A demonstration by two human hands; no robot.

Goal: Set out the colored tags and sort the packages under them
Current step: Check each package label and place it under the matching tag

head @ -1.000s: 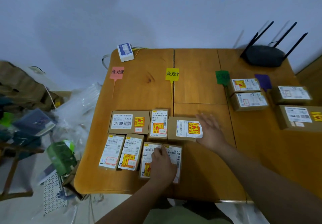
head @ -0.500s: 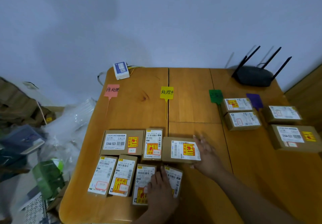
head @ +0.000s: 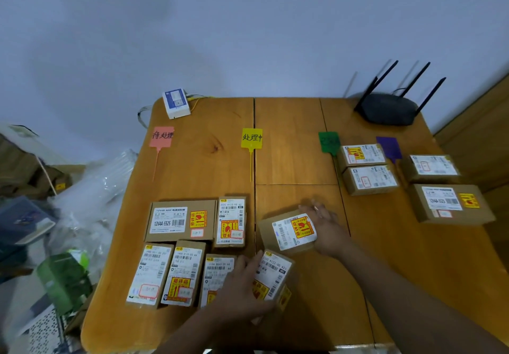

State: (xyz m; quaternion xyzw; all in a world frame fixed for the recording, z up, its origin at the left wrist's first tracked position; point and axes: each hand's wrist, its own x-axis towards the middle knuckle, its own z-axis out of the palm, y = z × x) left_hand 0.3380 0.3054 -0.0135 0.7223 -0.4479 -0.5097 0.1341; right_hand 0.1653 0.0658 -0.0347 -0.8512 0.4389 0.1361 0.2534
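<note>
Four tags lie across the wooden table (head: 303, 138): pink tag (head: 162, 136), yellow tag (head: 251, 138), green tag (head: 329, 141), purple tag (head: 389, 147). Several labelled cardboard packages (head: 180, 220) sit in a cluster at the front left. My right hand (head: 323, 225) grips a tilted package (head: 289, 232) lifted off the table. My left hand (head: 242, 284) holds a small package (head: 272, 276) at the front. Two packages (head: 369, 169) lie below the green tag, and two more packages (head: 440, 188) below the purple one.
A black router (head: 388, 109) with antennas stands at the back right. A small white box (head: 176, 103) with a cable sits at the back left corner. Plastic bags and clutter (head: 68, 229) fill the floor left of the table.
My right hand has closed on the middle package and tilted it up off the table. My left hand has taken hold of the front package and turned it. The camera has tilted upward.
</note>
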